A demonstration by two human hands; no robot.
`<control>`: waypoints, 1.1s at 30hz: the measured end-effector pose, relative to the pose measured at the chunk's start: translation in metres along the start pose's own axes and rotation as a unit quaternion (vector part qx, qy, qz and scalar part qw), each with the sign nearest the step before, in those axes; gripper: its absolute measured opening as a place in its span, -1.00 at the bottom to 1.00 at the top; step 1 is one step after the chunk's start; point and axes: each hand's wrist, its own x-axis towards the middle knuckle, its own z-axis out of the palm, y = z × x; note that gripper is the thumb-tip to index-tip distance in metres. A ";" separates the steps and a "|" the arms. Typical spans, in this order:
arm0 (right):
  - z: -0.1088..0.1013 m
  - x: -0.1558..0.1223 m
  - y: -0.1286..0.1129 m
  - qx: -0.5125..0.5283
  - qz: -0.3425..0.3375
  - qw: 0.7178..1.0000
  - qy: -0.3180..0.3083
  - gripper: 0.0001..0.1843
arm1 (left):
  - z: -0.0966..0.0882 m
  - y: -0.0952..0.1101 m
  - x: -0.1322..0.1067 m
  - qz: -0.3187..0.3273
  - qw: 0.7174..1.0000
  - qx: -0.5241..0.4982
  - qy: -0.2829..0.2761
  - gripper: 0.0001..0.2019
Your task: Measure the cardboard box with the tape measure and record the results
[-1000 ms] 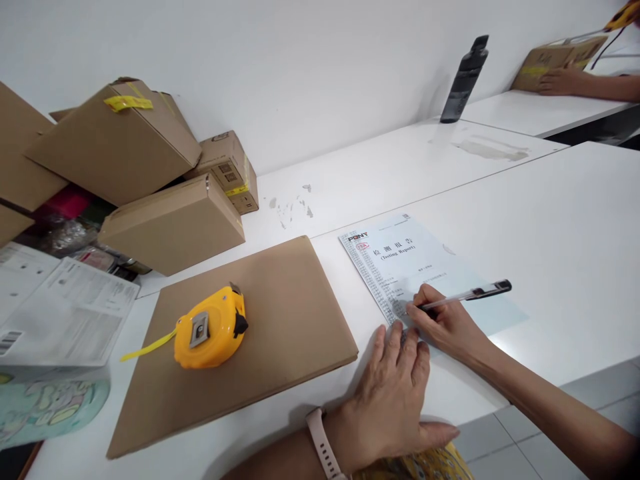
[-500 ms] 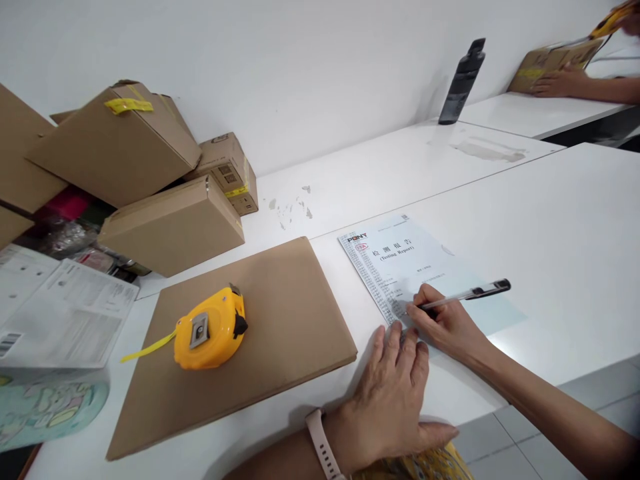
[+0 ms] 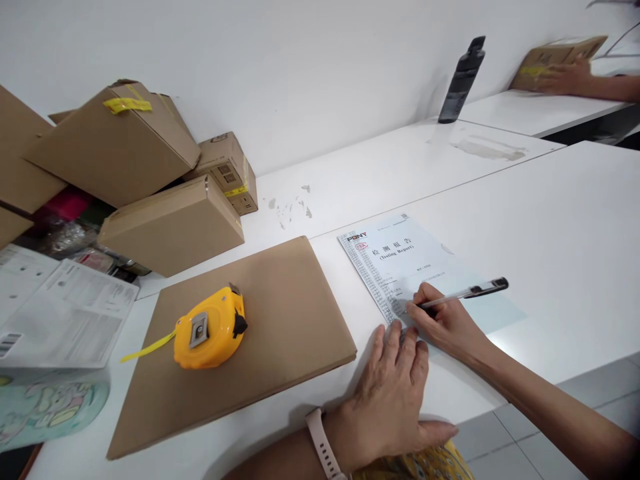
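My right hand (image 3: 447,323) grips a clear pen with a black cap (image 3: 470,292), its tip on a pale blue printed sheet (image 3: 417,263) lying on the white table (image 3: 565,227). My left hand (image 3: 390,397), with a pale pink band on the wrist, lies flat with fingers stretched out, pressing the sheet's near edge. To the left, a yellow tape measure (image 3: 210,328) with a short length of tape pulled out rests on a flat brown cardboard box (image 3: 280,327).
Several cardboard boxes (image 3: 150,180) are piled at the back left against the wall, with printed papers (image 3: 60,313) in front of them. A dark bottle (image 3: 463,80) stands at the back. At the far right another person's hand (image 3: 563,77) rests on a box (image 3: 555,57).
My hands and the pen have hardly moved. At the far right the other person's hand has shifted on the box and the yellow object above it has left the view.
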 end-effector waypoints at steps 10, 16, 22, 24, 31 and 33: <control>-0.001 0.000 0.001 0.011 0.012 1.000 -0.016 -0.72 | 0.001 0.000 0.000 0.000 1.000 0.005 0.002 -0.08; -0.001 0.000 0.001 0.000 0.016 1.000 -0.005 -0.70 | 0.002 0.000 0.001 -0.003 1.000 0.003 0.007 -0.09; -0.002 0.000 0.001 0.001 0.021 1.000 0.008 -0.69 | 0.002 -0.001 0.001 -0.002 1.000 -0.002 0.006 -0.08; -0.002 0.000 0.001 -0.003 0.018 1.000 0.007 -0.70 | 0.002 -0.001 0.001 -0.003 1.000 -0.004 0.003 -0.08; -0.001 0.001 0.001 -0.004 0.021 1.000 0.005 -0.71 | 0.000 0.000 0.001 -0.004 1.000 -0.005 -0.002 -0.08; -0.001 0.000 0.000 0.000 0.017 1.000 0.006 -0.71 | 0.000 0.000 0.001 -0.004 1.000 -0.005 -0.002 -0.09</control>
